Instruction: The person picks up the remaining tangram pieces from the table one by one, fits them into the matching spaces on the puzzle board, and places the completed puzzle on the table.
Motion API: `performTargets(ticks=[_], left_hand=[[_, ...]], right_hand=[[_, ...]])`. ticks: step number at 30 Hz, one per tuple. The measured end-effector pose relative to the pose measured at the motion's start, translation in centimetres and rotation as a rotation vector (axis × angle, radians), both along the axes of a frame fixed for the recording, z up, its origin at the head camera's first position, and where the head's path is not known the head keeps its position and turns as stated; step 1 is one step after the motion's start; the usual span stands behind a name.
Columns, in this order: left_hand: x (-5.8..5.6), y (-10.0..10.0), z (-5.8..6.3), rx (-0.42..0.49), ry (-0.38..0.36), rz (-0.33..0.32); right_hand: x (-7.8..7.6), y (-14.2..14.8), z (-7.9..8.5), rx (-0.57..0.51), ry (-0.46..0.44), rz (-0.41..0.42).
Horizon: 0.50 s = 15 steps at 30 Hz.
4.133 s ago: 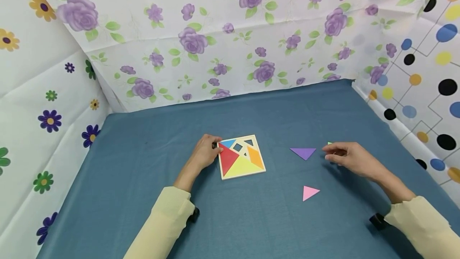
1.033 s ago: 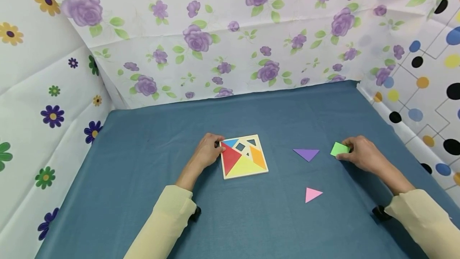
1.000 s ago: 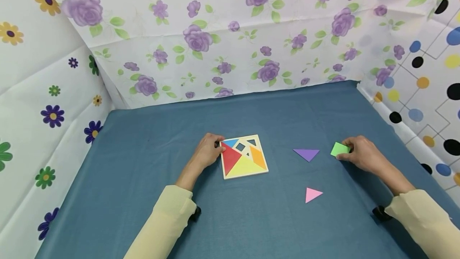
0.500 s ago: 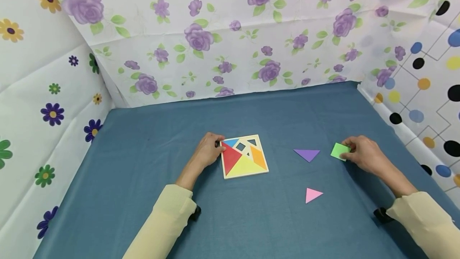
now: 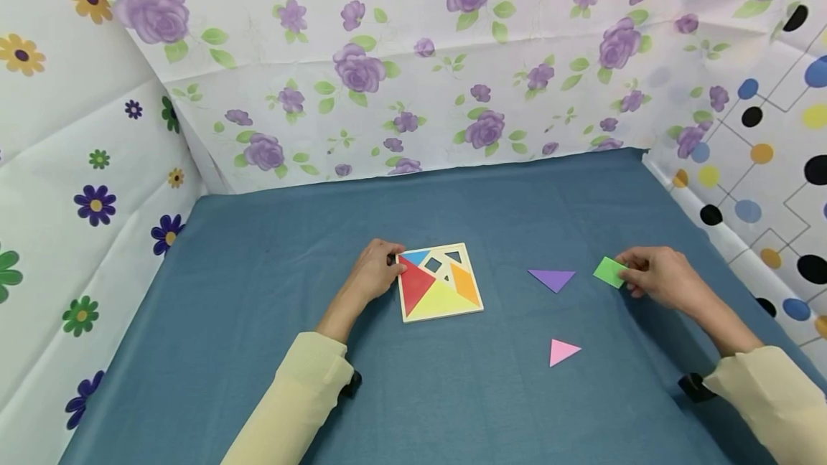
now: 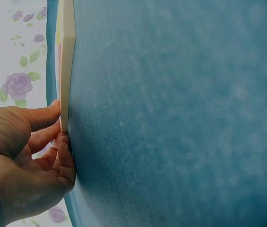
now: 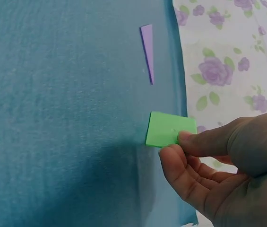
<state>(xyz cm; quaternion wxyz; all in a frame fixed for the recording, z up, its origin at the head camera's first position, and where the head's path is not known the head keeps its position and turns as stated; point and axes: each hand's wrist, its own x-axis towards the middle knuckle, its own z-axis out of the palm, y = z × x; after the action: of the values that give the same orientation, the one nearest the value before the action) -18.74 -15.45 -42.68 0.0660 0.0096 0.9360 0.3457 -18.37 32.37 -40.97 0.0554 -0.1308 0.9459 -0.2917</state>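
Observation:
In the head view, a wooden tangram board [image 5: 443, 316] lies mid-table. Red, yellow, orange and blue pieces fill part of it, and several recesses show dark. My left hand [image 5: 373, 271] grips its left edge, thumb on top; the left wrist view shows the thumb tip against the board's side [image 6: 67, 75] and the other fingers curled at its end. To the right, my right hand [image 5: 662, 277] pinches a green square tile [image 5: 607, 273] by one corner, thumb across its face in the right wrist view. A purple triangle [image 5: 552, 279] lies left of that tile, a pink triangle [image 5: 563, 351] nearer me.
A blue cloth [image 5: 271, 293] covers the table. Floral sheeting [image 5: 388, 113] rises along the back edge, with patterned sheets on the left [image 5: 129, 264] and right [image 5: 769, 185]. Dark straps show at both sleeve cuffs.
My right hand, earlier with nothing in its fingers beside the green tile, has taken hold of it. The tile has since turned slightly in the fingers. My left hand has stayed at the board.

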Motion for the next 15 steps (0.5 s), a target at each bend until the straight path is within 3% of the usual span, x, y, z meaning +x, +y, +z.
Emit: performTargets(ticks=[15], left_hand=[[-0.1,0.1,0.0,0.0,-0.009,0.008]], right_hand=[[0.0,-1.3,2.2,-0.005,0.009,-0.044]])
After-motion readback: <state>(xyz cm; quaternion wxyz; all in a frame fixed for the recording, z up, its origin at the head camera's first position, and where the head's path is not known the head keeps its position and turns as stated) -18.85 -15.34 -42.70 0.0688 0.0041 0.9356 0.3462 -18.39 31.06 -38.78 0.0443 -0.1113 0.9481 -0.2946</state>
